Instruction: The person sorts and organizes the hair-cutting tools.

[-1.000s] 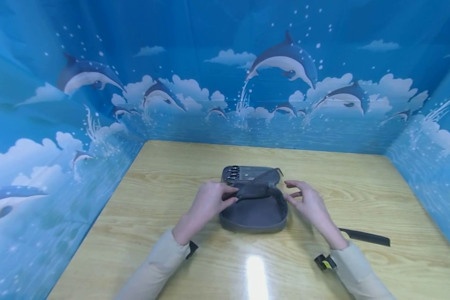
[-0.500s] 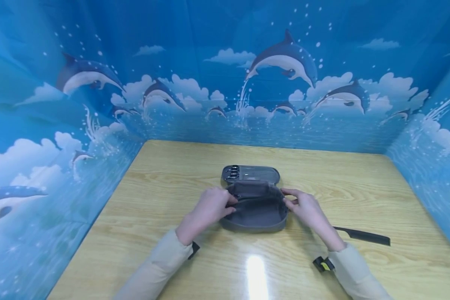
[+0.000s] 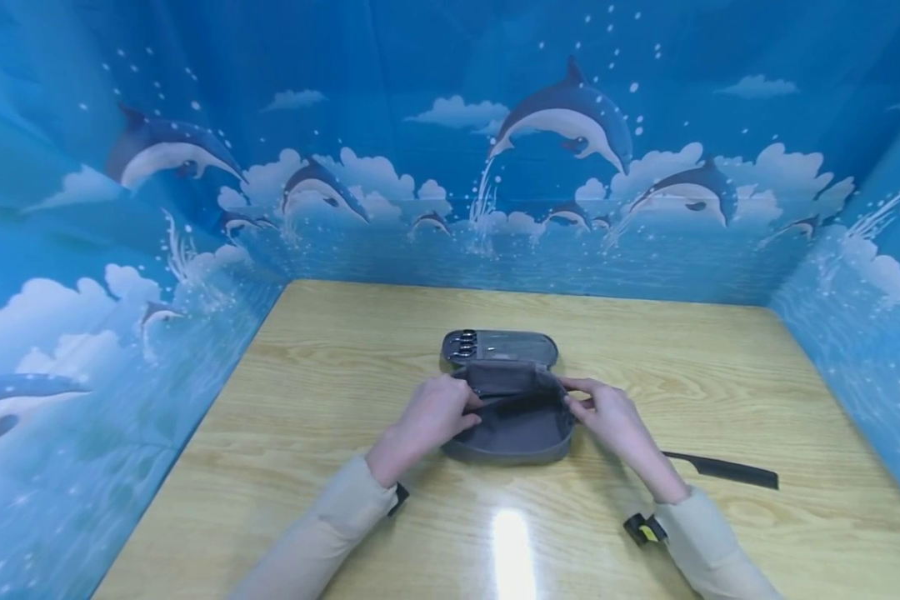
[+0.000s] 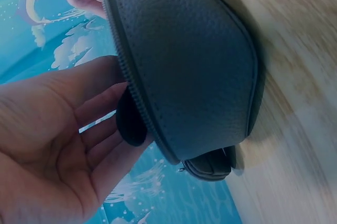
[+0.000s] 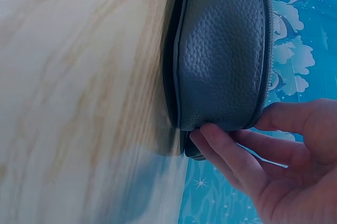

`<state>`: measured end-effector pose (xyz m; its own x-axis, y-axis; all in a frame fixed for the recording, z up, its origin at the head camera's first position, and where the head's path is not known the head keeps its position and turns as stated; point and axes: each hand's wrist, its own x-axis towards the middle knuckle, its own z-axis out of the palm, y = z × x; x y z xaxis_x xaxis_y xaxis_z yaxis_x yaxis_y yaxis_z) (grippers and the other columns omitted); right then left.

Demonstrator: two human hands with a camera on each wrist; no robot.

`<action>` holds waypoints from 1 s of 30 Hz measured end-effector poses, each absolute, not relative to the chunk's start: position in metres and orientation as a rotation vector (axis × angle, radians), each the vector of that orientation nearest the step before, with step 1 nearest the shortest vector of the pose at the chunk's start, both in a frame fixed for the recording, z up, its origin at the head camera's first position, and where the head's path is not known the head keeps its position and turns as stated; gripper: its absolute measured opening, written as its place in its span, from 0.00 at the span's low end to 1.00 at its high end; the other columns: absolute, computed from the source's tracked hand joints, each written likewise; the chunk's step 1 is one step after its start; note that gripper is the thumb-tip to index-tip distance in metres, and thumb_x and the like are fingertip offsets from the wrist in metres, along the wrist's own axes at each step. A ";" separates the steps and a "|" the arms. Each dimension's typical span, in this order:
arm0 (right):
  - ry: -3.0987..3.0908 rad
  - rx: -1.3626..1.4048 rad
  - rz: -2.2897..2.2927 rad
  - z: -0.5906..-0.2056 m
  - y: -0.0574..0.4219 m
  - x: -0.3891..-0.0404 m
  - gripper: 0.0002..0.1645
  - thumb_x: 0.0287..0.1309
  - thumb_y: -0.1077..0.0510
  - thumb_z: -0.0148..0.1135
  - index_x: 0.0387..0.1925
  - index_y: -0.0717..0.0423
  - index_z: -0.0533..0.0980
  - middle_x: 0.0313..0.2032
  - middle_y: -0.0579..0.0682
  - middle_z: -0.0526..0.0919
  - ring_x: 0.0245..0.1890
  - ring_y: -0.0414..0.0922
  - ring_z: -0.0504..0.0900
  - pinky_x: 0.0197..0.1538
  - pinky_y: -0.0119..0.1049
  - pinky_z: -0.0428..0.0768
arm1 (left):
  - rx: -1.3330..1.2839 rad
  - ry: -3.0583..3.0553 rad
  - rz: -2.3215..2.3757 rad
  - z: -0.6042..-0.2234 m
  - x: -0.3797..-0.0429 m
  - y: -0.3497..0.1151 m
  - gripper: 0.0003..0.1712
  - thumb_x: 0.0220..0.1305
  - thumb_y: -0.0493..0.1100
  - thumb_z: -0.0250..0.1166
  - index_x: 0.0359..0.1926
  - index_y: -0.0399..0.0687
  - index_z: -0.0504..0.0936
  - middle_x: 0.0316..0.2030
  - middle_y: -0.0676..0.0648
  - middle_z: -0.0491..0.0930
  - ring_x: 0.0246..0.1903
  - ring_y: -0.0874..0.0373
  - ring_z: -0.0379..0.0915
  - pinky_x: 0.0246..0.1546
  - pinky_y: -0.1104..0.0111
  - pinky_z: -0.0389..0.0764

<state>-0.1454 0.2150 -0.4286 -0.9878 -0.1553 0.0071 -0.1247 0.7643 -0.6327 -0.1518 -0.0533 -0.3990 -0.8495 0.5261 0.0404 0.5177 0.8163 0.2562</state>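
Note:
An unzipped grey textured case (image 3: 510, 446) lies on the table, its bowl-like part facing up. Its flat lid (image 3: 521, 346) is folded back behind, with small shiny metal tools (image 3: 465, 343) at the left end. My left hand (image 3: 437, 410) reaches over the case's left rim. Its fingers hold a dark, long thin thing with a rounded black end (image 4: 130, 119); the rest of it is inside the case, largely hidden. My right hand (image 3: 607, 417) pinches the right rear of the case wall, thumb by the zip edge and fingers against the outside (image 5: 226, 150).
A black comb (image 3: 735, 472) lies on the wooden table (image 3: 330, 350), right of the right forearm. Blue dolphin-print sheets (image 3: 390, 217) hang at the back and both sides. Light glares off the table (image 3: 513, 550) near the front.
The dark thin thing, first tilted up across the lid, has gone down into the case with my left hand. My right hand moved in from beside the case and took hold of its wall.

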 end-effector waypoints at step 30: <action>2.925 -0.307 -1.011 -0.430 0.215 -0.145 0.24 0.69 0.61 0.61 0.65 0.61 0.75 0.60 0.67 0.79 0.45 0.58 0.87 0.37 0.42 0.86 | 0.868 2.968 0.443 -0.414 -0.161 -0.049 0.09 0.56 0.46 0.78 0.37 0.48 0.92 0.35 0.50 0.90 0.36 0.56 0.86 0.36 0.67 0.85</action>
